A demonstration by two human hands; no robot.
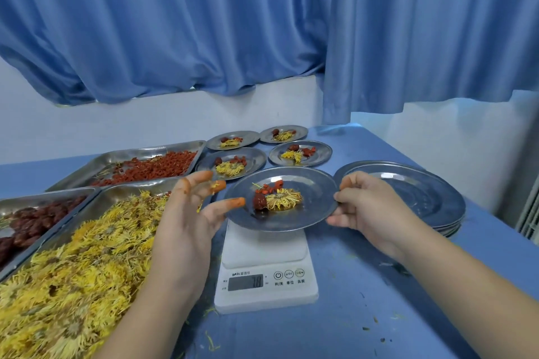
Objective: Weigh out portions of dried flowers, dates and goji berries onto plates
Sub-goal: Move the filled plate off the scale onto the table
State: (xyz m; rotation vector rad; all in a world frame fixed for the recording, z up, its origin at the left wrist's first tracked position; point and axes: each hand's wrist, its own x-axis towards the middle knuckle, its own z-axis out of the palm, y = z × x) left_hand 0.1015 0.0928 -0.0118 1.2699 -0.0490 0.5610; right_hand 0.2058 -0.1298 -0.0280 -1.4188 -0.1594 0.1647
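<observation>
Steel, dull and round, the shallow plate (316,214) sits over the platform of a white plastic scale (267,256); I cannot tell whether it bears down on it. On the plate lie a frilly yellow dried flower (283,198), a wrinkled dark red date (259,202) and a small cluster of goji berries (269,187), all touching.

I see the right hand (367,204) pinching the plate's right rim, thumb on top and fingers curled beneath. The left hand (189,213) is spread wide at the left rim, its fingertips (236,202) stained orange, holding nothing; I cannot tell whether it touches the rim.

Just right of the scale stands a stack of empty plates (423,195). Left of it, a metal tray brims with feathery loose flowers (73,256).
</observation>
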